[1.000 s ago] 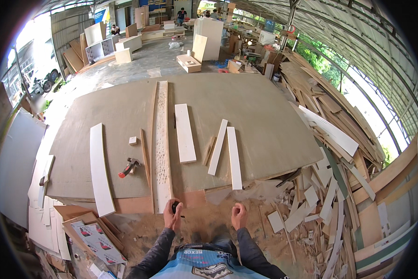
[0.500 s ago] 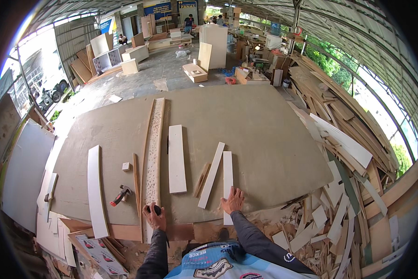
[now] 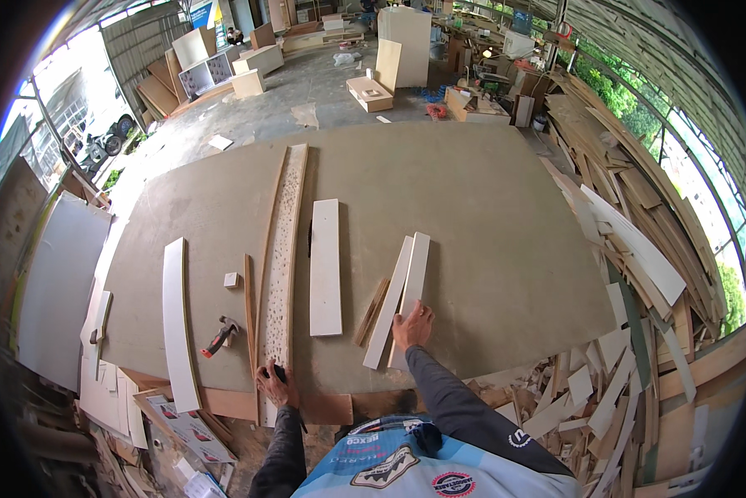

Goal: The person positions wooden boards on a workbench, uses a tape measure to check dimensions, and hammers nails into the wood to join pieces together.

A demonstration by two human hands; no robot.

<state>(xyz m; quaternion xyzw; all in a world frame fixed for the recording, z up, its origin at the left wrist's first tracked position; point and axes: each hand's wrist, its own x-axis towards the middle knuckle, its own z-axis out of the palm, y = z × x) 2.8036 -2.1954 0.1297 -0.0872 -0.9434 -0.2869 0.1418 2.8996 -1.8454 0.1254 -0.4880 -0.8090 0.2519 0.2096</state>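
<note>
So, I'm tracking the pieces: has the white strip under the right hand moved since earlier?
Yes: judged against the neighbouring white strip, the strip under the right hand has slid forward, its near end swinging left.

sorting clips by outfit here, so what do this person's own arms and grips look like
The left sleeve and right sleeve are long, dark grey to black, and reach about to the wrists. The right one carries a small round white emblem. No gloves show on the left grip or right grip; both are bare.
</note>
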